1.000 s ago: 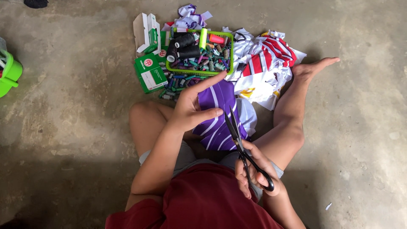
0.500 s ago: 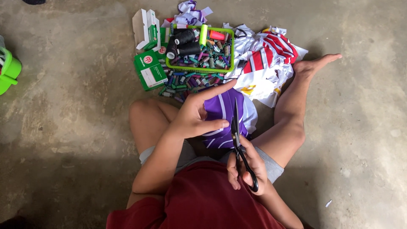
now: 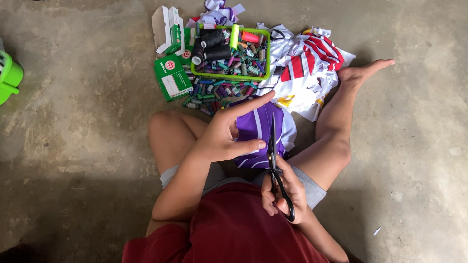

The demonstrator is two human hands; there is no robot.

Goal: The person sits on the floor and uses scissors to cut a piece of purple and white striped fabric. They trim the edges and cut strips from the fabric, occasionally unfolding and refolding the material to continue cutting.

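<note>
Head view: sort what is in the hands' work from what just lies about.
In hand:
- purple fabric, held by the left hand
- black scissors, in the right hand, blades at the fabric

Lying about:
- green basket of thread spools
- green boxes
- red and white cloth
- loose spools

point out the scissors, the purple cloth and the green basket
scissors point(image 3: 274, 160), head view, on the black blades near the pivot
purple cloth point(image 3: 256, 127), head view, on its upper middle
green basket point(image 3: 229, 76), head view, on its near rim
</note>
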